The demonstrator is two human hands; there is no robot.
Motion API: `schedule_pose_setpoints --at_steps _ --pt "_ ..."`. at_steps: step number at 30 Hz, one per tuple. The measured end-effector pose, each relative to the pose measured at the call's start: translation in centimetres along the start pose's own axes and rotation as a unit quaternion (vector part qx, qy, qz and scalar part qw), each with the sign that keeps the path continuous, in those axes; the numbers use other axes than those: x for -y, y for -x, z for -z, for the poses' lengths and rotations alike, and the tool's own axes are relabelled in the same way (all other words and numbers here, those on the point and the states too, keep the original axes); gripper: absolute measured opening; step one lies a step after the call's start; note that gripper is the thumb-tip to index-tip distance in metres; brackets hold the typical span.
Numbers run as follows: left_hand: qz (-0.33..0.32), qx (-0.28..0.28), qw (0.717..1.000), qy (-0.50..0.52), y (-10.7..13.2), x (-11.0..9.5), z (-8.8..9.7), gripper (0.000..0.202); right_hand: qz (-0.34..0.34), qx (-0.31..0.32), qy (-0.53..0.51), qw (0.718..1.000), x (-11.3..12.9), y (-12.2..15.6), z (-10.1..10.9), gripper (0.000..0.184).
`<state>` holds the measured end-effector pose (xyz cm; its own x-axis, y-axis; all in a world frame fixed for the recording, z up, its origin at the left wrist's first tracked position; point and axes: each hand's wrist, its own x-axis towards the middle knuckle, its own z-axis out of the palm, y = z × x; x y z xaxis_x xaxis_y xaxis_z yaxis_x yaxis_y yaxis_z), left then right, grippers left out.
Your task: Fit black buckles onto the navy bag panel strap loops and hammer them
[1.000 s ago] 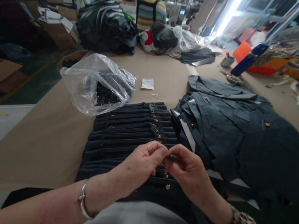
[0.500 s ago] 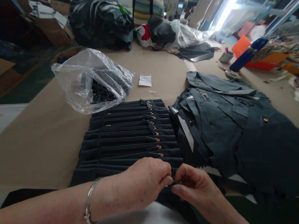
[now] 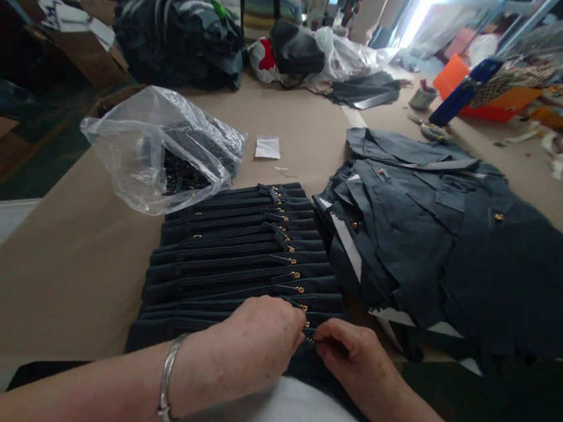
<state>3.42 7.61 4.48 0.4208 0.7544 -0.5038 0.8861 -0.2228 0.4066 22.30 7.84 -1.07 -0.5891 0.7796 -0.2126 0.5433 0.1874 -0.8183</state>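
Note:
Several dark zippered fabric pieces (image 3: pixel 236 260) lie overlapped in a row on the table, with gold zipper sliders along their right ends. At the nearest piece, a small gold zipper pull (image 3: pixel 309 339) shows between my hands. My left hand (image 3: pixel 258 336), with a silver bangle on the wrist, is curled closed over the near right end of the row; its fingertips are hidden. Just to its right, my right hand (image 3: pixel 359 357) pinches thumb and forefinger together at the zipper pull. The exact hold is too small to see clearly.
A pile of dark fabric panels (image 3: pixel 424 239) lies right of the row. Beyond the row's left end sits a clear plastic bag (image 3: pixel 152 150) of dark zippered items. A white paper square (image 3: pixel 268 147), an orange box (image 3: pixel 504 107) and a pen cup (image 3: pixel 423 97) are farther back. Someone sits beyond.
Both hands have moved slightly left, and the right hand is lower. More gold sliders now show beside my left hand. The whole view has shifted a little.

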Motion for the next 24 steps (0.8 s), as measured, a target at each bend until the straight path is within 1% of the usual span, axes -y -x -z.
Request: schedule_pose_setpoints --at_steps 6,10,13,15,17,19,22,24 --pt "0.019 0.0 0.998 -0.057 -0.1 0.5 -0.7 0.028 -0.005 -0.003 0.061 0.998 -0.3 -0.3 -0.6 0.017" --pt "0.052 -0.014 0.998 -0.043 0.4 0.7 -0.7 0.025 -0.011 0.011 0.078 0.997 -0.1 -0.2 -0.6 0.017" --pt "0.052 -0.015 0.998 -0.021 0.5 1.2 -1.3 0.022 0.003 0.016 0.096 0.995 0.4 -0.5 0.3 0.016" --pt "0.044 -0.027 0.999 -0.007 0.5 1.6 -2.0 0.021 0.024 -0.014 0.136 0.99 0.7 -1.0 1.5 0.016" --pt "0.041 -0.045 0.998 -0.001 0.4 2.1 -2.6 0.021 0.042 -0.051 0.198 0.978 0.7 -1.4 2.9 0.017" --pt "0.046 -0.056 0.997 -0.002 0.4 2.3 -3.0 0.023 0.04 -0.063 0.27 0.96 0.0 -1.0 4.0 0.018" --pt "0.044 -0.048 0.998 0.002 0.4 2.3 -2.9 0.026 0.006 -0.065 0.375 0.925 -2.6 1.4 4.8 0.018" --pt "0.039 -0.043 0.998 -0.002 0.5 2.1 -2.5 0.027 -0.012 -0.086 0.436 0.896 -4.7 3.7 4.8 0.017"
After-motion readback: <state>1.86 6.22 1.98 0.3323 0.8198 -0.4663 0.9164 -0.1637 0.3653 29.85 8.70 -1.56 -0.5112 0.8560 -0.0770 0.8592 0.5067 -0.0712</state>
